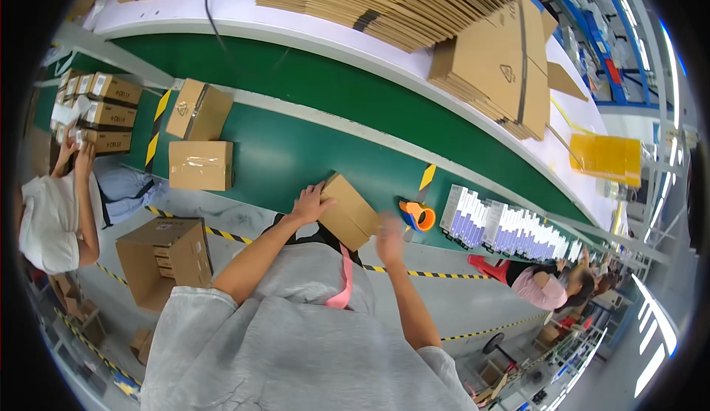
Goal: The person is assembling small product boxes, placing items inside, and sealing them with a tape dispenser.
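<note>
A small brown cardboard box stands tilted at the near edge of the green workbench, right in front of my body. My left hand grips its left side, with the fingers over the upper left edge. By the box's lower right corner is my right hand, smeared by motion, so its fingers cannot be made out. Whether it touches the box is unclear. To the right of it lies an orange and blue tape dispenser.
Two closed cartons, one nearer, sit left on the green bench. Rows of white and purple small boxes stand right. Flattened cardboard stacks fill the shelf. An open carton stands lower left; co-workers are at both sides.
</note>
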A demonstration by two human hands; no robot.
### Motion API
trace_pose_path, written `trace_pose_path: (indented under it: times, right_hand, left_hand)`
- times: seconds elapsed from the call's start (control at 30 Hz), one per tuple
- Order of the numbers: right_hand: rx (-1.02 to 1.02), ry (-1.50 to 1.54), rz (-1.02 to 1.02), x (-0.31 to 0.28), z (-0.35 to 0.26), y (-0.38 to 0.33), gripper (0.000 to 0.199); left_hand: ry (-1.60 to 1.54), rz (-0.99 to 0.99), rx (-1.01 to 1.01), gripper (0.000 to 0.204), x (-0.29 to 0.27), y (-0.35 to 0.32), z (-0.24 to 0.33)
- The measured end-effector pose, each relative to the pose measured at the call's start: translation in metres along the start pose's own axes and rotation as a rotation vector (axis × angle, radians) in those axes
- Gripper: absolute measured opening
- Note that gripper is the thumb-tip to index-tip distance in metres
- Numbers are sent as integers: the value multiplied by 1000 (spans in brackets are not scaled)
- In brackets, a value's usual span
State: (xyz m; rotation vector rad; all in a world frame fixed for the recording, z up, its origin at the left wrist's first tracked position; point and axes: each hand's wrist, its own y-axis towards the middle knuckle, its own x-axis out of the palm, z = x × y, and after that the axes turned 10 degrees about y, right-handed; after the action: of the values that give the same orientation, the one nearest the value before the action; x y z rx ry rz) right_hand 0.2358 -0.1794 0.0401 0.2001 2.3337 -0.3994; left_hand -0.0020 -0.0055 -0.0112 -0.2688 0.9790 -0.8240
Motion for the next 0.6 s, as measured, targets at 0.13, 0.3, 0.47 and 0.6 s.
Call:
trace_pose_path:
  times: [0.13, 0.3, 0.47, 0.6]
  right_hand:
    - [140, -150, 398, -16, 79, 5, 65]
    - [82, -326, 191, -27, 176, 15, 57]
    - [214, -88, 282, -34, 154, 42, 45]
    - [278, 647, -74, -60, 41, 70, 38]
  left_hand:
    - [-244, 136, 111, 77, -3, -4, 0]
    - [-212, 156, 196, 76, 18, -6, 7]
    - [-115, 51, 98, 82, 3, -17, 25]
    - [-110, 86, 53, 81, 11, -12, 18]
